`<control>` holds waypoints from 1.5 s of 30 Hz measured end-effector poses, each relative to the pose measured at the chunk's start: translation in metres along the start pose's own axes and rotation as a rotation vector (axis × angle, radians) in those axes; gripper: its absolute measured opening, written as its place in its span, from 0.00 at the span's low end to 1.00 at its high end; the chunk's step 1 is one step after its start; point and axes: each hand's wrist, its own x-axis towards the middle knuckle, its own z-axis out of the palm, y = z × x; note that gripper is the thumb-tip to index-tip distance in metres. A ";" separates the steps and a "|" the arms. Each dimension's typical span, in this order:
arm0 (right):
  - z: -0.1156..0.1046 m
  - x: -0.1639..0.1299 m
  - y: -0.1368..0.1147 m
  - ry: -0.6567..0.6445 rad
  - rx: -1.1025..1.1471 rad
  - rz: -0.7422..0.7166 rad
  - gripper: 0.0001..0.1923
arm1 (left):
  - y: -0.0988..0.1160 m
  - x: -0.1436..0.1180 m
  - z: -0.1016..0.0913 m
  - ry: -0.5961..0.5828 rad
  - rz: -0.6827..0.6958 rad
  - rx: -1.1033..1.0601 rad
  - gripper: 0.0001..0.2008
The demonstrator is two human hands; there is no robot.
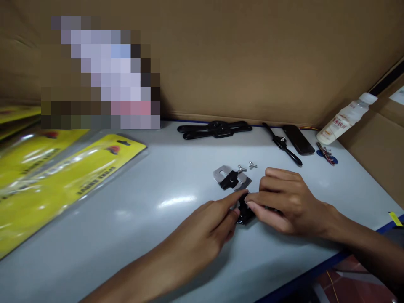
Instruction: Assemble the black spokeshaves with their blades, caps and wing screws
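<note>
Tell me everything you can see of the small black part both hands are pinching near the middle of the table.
The small black part looks like glossy black metal or plastic, mostly hidden by fingers. It rests low on the pale table, just in front of a silver plate bearing a black clamp piece, apart from it. The left hand pinches its left side with thumb and forefinger; the right hand covers its right side. Its full shape cannot be told.

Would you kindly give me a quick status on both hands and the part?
Left hand and right hand both pinching small black metal part on white table. Silver slotted plate just behind, apart. Nothing in the way.
</note>
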 end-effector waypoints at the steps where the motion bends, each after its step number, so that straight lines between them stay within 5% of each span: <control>1: 0.000 0.000 0.000 0.000 -0.015 -0.003 0.15 | 0.000 0.000 0.000 0.006 0.005 0.004 0.23; 12: -0.005 0.001 0.008 -0.037 0.098 0.210 0.18 | -0.003 0.000 0.000 -0.008 -0.013 -0.022 0.28; 27: 0.000 -0.004 0.008 -0.109 -0.113 -0.048 0.17 | -0.009 -0.001 0.004 0.003 -0.024 -0.050 0.27; 34: -0.006 -0.002 0.008 -0.084 0.007 0.063 0.16 | -0.007 0.000 0.002 0.023 -0.001 -0.078 0.28; 45: -0.001 -0.003 -0.001 -0.055 0.115 0.025 0.13 | 0.005 0.001 0.000 0.020 0.019 0.000 0.24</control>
